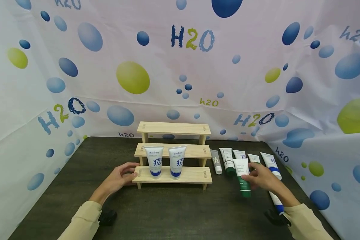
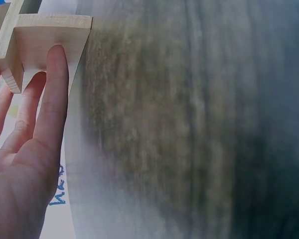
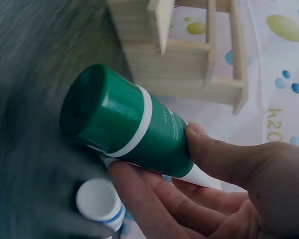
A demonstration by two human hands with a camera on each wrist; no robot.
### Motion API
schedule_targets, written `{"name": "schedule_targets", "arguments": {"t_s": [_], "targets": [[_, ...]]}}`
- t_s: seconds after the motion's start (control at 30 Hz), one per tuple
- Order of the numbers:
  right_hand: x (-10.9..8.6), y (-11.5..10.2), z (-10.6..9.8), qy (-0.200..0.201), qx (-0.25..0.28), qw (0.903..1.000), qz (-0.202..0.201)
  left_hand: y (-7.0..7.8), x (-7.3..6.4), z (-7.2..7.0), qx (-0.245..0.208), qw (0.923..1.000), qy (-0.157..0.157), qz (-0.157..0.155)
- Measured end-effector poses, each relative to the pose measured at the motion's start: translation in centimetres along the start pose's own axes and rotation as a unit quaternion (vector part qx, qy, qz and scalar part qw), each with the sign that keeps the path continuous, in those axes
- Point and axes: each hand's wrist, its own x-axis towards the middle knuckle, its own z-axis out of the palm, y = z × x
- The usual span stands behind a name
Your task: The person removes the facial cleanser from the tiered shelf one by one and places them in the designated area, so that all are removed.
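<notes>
My right hand (image 1: 262, 176) holds a white tube with a green lower part and green cap (image 1: 241, 176), cap downward, above the table. In the right wrist view, the thumb and fingers (image 3: 214, 149) grip the green tube (image 3: 134, 124) from both sides. At the left end of the lowest step of a three-step wooden rack (image 1: 172, 175), my left hand (image 1: 122, 176) touches the wood. Its fingers (image 2: 52, 99) look fairly straight against the rack's end (image 2: 52, 42) in the left wrist view. Two white tubes with blue caps (image 1: 154, 161) stand side by side on the lowest step.
Right of the rack lie several more tubes, among them a grey one (image 1: 216, 162), a green-capped one (image 1: 227, 160) and a blue-capped one (image 1: 271, 165). Another blue-capped tube (image 1: 276, 201) lies under the right forearm. A patterned cloth (image 1: 174, 66) hangs behind the dark table (image 1: 180, 213).
</notes>
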Motion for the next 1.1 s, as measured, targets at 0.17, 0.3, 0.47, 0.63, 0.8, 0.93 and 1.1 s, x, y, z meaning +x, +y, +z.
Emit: {"name": "schedule_targets", "arguments": {"t_s": [0.17, 0.3, 0.47, 0.63, 0.8, 0.93, 1.1], "targets": [[-0.3, 1.9, -0.2, -0.014, -0.01, 0.999, 0.042, 0.1, 0.1, 0.0, -0.008, 1.0, -0.003, 0.001], [-0.6, 3.2, -0.3, -0.032, 0.004, 0.998, 0.054, 0.0, 0.1, 0.1, -0.009, 1.0, -0.001, 0.003], [-1.0, 4.5, -0.2, -0.066, 0.029, 0.995, 0.069, -0.1, 0.0, 0.2, 0.001, 1.0, 0.006, 0.001], [-1.1, 4.6, 0.2, -0.056, 0.012, 0.9921, 0.112, -0.2, 0.0, 0.3, 0.005, 0.9999, 0.01, -0.006], [-1.0, 4.8, 0.2, -0.058, -0.029, 0.9878, 0.142, -0.3, 0.0, 0.3, 0.005, 0.9999, 0.008, -0.007], [-1.0, 4.9, 0.2, -0.061, -0.042, 0.9856, 0.152, -0.4, 0.0, 0.2, 0.006, 0.9999, 0.009, -0.007], [-1.0, 5.2, 0.2, -0.062, -0.049, 0.9848, 0.155, -0.3, 0.1, 0.2, 0.013, 0.9998, 0.012, -0.009]]}}
